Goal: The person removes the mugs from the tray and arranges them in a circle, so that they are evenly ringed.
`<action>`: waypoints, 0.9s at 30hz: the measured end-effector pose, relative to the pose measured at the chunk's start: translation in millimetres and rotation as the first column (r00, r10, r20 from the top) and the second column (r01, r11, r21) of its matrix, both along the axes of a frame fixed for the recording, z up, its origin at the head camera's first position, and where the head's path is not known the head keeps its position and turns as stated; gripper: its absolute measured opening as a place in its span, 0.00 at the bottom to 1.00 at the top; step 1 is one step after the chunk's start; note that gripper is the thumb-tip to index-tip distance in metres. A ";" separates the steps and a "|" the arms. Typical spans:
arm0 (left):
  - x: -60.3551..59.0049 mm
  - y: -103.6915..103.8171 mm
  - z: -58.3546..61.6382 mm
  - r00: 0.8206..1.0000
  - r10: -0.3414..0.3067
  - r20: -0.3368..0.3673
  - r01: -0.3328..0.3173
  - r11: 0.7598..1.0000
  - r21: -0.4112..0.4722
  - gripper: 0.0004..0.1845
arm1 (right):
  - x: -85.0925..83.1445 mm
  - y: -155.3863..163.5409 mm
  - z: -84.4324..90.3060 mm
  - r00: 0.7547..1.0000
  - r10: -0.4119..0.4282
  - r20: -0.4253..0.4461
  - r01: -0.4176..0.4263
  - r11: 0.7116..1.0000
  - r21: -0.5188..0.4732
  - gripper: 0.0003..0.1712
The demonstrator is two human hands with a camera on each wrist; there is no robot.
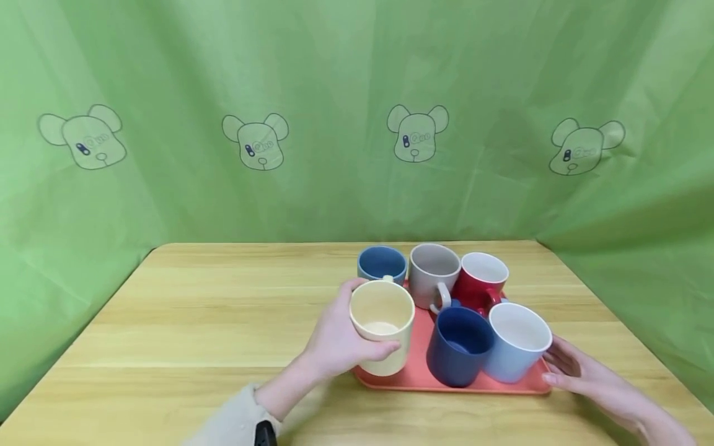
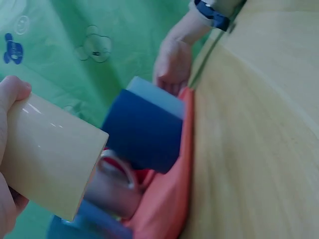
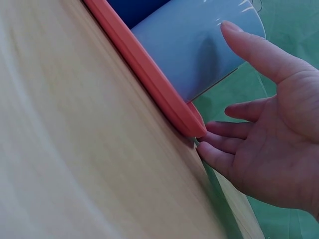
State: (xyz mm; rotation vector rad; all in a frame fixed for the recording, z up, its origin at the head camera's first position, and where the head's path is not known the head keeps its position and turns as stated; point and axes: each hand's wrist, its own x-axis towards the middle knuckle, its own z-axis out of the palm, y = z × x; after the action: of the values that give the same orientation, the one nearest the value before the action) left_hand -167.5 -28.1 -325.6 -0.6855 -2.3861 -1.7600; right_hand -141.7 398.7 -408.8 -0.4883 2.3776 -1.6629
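My left hand grips a cream mug round its side, thumb across the front. In the left wrist view, the underside of this cream mug shows above the level of the red tray. My right hand is at the right end of the red tray, its fingers loosely extended and fingertips right at the tray's corner. Beside that hand stands a light blue mug, upright on the tray. A navy mug stands against its left side.
Along the tray's back are a blue mug, a grey mug with its handle toward the front, and a red mug with a white inside. The wooden table extends left. A green curtain hangs behind.
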 end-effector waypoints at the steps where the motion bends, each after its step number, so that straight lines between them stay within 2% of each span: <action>1: 0.5 -4.7 3.0 1.000 0.005 0.000 -0.005 1.000 0.004 0.47 | 0.2 0.2 -0.3 1.000 0.004 -0.003 -0.004 1.000 -0.003 0.42; 6: -2.7 -33.7 11.9 0.996 0.066 -0.061 -0.065 0.998 0.016 0.46 | -0.4 1.0 -2.3 1.000 0.009 -0.021 -0.009 1.000 -0.019 0.41; 10: -14.2 -61.7 11.7 0.980 0.171 -0.106 -0.176 0.984 -0.041 0.46 | -1.4 2.6 -3.7 0.999 0.015 -0.045 -0.016 0.999 -0.029 0.40; 14: -33.4 -90.7 6.9 0.946 0.299 -0.128 -0.315 0.940 -0.132 0.47 | -2.2 3.2 -3.5 0.999 0.015 -0.042 -0.016 1.000 -0.022 0.40; 17: -51.4 -110.7 -0.7 0.921 0.367 -0.129 -0.386 0.905 -0.178 0.48 | -1.8 3.8 -2.0 0.999 0.017 -0.047 -0.017 1.000 0.001 0.40; 22: -78.0 -138.5 -16.6 0.909 0.405 -0.095 -0.416 0.885 -0.207 0.47 | -0.1 5.2 0.3 0.999 0.009 -0.035 -0.008 1.000 0.027 0.40; 27: -95.4 -158.0 -27.3 0.905 0.421 -0.066 -0.425 0.888 -0.175 0.46 | 0.1 2.7 0.7 1.000 0.005 0.010 -0.005 0.999 0.036 0.40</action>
State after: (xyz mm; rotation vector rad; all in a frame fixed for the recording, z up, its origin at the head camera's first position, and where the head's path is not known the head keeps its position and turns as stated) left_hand -262.9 -186.1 -352.9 -0.1719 -2.4615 -1.3535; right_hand -141.6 401.4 -408.1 -0.4780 2.3925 -1.6137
